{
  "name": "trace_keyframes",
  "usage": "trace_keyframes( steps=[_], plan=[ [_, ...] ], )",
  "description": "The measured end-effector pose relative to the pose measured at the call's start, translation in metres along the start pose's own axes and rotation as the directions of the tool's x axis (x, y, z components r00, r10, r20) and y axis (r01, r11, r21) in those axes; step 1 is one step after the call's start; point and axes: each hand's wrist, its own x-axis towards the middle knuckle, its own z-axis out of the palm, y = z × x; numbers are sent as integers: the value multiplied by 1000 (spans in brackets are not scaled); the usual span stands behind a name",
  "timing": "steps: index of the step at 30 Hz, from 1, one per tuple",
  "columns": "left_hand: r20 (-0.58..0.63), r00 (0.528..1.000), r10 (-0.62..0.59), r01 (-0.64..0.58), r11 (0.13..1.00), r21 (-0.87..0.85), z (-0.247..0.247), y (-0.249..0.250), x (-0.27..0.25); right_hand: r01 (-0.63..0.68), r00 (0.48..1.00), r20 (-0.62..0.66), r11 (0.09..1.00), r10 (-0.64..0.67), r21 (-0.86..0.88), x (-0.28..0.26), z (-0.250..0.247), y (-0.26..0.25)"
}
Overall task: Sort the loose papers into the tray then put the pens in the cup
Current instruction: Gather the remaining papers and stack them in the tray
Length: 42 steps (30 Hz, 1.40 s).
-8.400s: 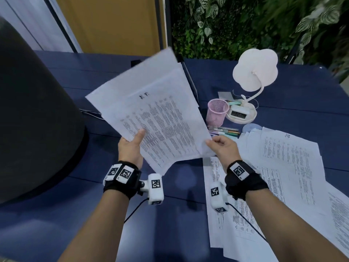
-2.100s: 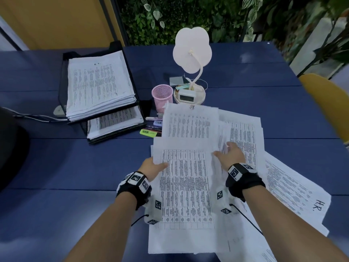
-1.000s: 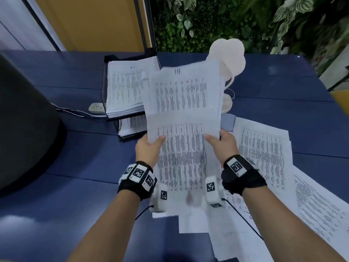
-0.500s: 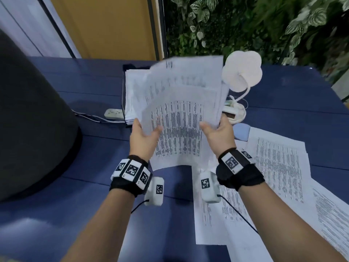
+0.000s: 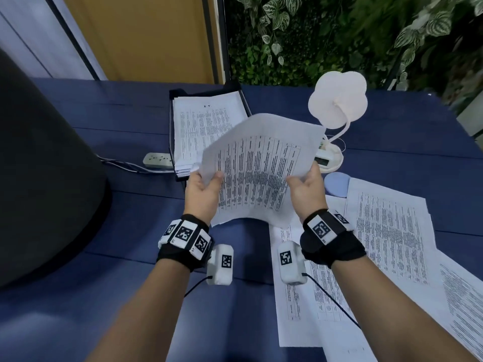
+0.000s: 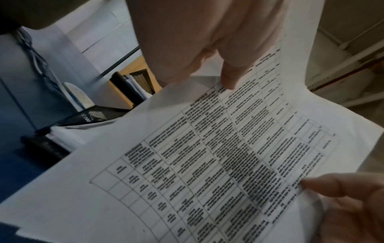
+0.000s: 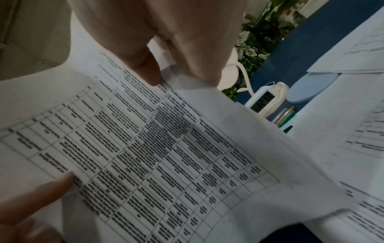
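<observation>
I hold a bundle of printed sheets (image 5: 258, 171) in the air above the blue table, turned sideways and sagging in the middle. My left hand (image 5: 205, 185) pinches its left edge, thumb on top. My right hand (image 5: 303, 184) pinches the right edge. The same printed sheets (image 6: 218, 156) fill the left wrist view and the printed sheets (image 7: 155, 156) fill the right wrist view. Behind stands the black paper tray (image 5: 235, 87), stacked with sheets (image 5: 206, 126). More loose papers (image 5: 386, 231) lie on the table at right. Pens (image 7: 285, 117) show beside the papers. The cup is hidden.
A white flower-shaped lamp (image 5: 337, 103) with a small clock base (image 5: 325, 159) stands right of the tray. A light blue disc (image 5: 337, 182) lies near it. A power strip (image 5: 156, 159) with cables lies left of the tray. A large dark round object (image 5: 44, 165) fills the left.
Over the last second the held bundle has turned from upright to sideways and tipped toward the tray. Both hands have moved forward and kept their grip.
</observation>
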Motion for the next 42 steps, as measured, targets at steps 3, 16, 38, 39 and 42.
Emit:
trace_keyframes(
  steps=[3, 16, 38, 39, 42],
  plan=[
    [-4, 1000, 6, -6, 1000, -11, -6, -4, 5, 7, 1000, 0, 1000, -7, -29, 3, 1, 4],
    [-81, 995, -51, 36, 983, -181, -24, -14, 10, -195, 980, -29, 922, 196, -335, -5, -24, 48],
    [47, 954, 297, -196, 498, 845, -60, 3, 12, -118, 993, 27, 993, 119, -11, -10, -13, 30],
    [144, 942, 304, -257, 376, 890, -57, 12, 15, -109, 993, 45, 994, 110, -31, -10, -12, 31],
    [333, 932, 141, -350, 123, 929, -49, 43, 26, -81, 993, 87, 996, 83, -21, -11, -5, 29]
  ],
)
